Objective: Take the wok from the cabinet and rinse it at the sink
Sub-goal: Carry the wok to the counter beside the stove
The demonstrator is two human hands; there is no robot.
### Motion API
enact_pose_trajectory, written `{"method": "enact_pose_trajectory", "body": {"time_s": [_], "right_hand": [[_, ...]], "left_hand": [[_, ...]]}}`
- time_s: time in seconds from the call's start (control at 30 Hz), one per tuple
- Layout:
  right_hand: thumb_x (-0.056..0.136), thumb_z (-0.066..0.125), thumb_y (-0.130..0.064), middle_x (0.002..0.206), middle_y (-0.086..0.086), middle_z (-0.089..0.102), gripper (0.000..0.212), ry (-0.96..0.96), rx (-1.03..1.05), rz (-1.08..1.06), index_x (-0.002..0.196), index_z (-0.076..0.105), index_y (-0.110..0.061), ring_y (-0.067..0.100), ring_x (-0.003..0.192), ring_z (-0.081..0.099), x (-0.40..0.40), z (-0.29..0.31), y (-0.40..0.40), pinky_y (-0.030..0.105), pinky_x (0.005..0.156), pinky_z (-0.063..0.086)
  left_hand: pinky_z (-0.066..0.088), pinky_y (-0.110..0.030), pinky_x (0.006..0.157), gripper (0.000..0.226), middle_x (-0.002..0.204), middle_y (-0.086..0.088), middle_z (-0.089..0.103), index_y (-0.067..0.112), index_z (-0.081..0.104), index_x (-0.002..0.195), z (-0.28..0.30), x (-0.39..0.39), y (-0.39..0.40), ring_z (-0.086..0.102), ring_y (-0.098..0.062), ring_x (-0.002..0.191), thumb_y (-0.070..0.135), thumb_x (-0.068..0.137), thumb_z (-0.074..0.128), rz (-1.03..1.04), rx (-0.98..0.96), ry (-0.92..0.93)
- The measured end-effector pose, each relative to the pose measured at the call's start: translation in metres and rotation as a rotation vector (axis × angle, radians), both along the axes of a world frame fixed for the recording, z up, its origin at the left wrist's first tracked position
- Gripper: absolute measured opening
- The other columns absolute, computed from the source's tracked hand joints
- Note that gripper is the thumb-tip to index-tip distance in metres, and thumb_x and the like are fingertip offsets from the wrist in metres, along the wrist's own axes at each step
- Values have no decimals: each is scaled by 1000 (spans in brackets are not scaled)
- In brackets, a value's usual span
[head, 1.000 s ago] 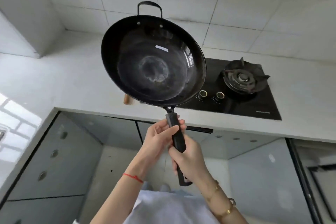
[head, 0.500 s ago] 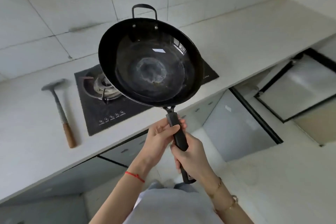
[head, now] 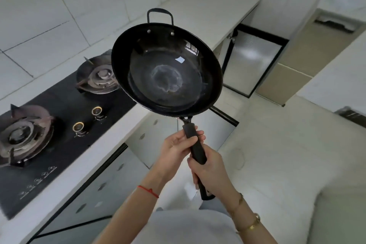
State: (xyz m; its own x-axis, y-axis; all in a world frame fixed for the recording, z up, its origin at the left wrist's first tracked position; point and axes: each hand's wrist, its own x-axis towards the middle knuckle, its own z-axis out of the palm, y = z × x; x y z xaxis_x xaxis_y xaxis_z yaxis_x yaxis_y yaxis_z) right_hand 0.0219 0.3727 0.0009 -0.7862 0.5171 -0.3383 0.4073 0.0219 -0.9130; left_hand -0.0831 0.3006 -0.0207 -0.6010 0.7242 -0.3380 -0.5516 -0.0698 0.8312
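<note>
A black wok [head: 166, 69] with a long black handle and a small loop handle on its far rim is held up in the air in front of me, above the counter edge. Its inside is empty, with a pale ring mark at the bottom. My left hand [head: 176, 148] grips the upper part of the long handle, close to the bowl. My right hand [head: 210, 172] grips the handle lower down, near its end. The sink is not in view.
A black gas hob [head: 59, 125] with two burners lies in the white counter [head: 198, 12] at the left. Below the counter, cabinet doors [head: 251, 63] stand open at the right. Pale floor [head: 277, 154] spreads to the right.
My view has swung to the right along the counter, so the hob now sits at the far left. The wok stays held up in both hands on its handle.
</note>
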Motion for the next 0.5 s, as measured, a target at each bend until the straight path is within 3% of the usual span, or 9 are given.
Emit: {"method": "enact_pose_trajectory", "body": {"time_s": [0.2,0.5], "right_hand": [[89,57,-2,45,1,53,2,-9,43,-28,89,57,-4,13,34,50,44,3,128,27,40,48],[88,60,-6,52,2,56,13,-11,83,-29,82,56,-17,14,38,53,71,3,283,26,44,47]], "left_hand": [[53,-32,94,29,115,-17,70,-2,64,120,-1,43,132,68,-24,107,-1,92,55,-39,40,-35],[54,-28,91,33,116,-15,70,-4,59,126,-3,66,288,67,-22,110,-1,93,54,-52,72,-117]]}}
